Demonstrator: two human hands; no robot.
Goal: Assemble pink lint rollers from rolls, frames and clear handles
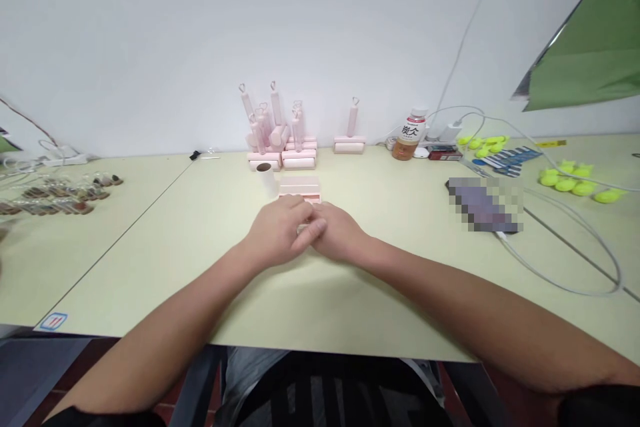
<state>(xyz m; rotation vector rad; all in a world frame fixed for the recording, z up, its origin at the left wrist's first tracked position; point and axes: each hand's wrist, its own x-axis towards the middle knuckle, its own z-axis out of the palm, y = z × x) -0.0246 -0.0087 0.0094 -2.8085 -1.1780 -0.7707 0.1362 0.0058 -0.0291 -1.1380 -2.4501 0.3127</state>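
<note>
My left hand (283, 230) and my right hand (337, 230) meet over the middle of the pale table (320, 313). Both are closed around a pink lint roller part (299, 185) whose far side shows just beyond the fingers. My left thumb lies across toward the right hand, and most fingers of the right hand are hidden. Just behind the left hand a white paper roll (266, 180) stands upright with its dark hollow end up.
Several pink lint rollers (299, 159) stand by the wall, with one apart (349, 145). Rightward are a bottle (410, 137), a phone (480, 205) on a looping cable and yellow-green pieces (575, 180). Small wrapped items (55, 199) lie at left.
</note>
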